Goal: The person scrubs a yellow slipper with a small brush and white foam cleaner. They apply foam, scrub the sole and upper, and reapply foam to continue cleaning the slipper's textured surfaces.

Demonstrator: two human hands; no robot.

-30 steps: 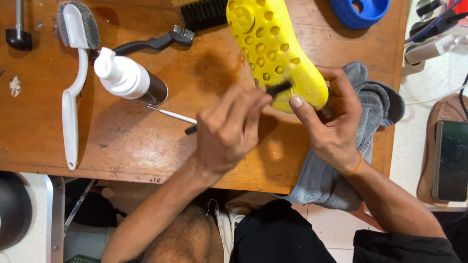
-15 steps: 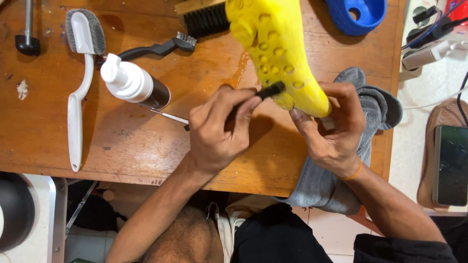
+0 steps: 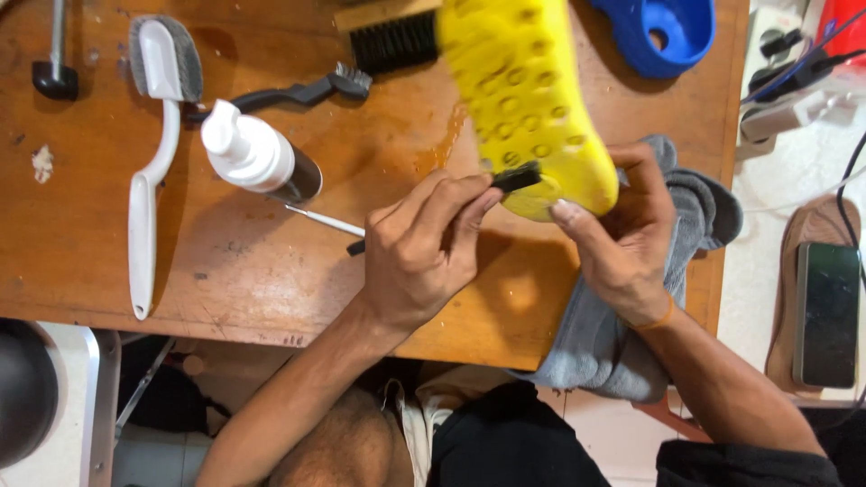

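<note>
Two hands on one yellow clog in the head view: right hand is wrapped around its near end from below, while left hand, just left of it, pinches a small black brush against the clog's edge.

Both bare forearms reach up from the bottom of the view and converge toward the middle. The left hand shows its back to the camera, knuckles raised, its fingers and thumb pinched together at the tips, pointing right. The right hand lies just beside it, wrist bent, palm apparently turned inward, thumb stretched left and fingers curled away out of sight. A thin band circles the right wrist.
</note>
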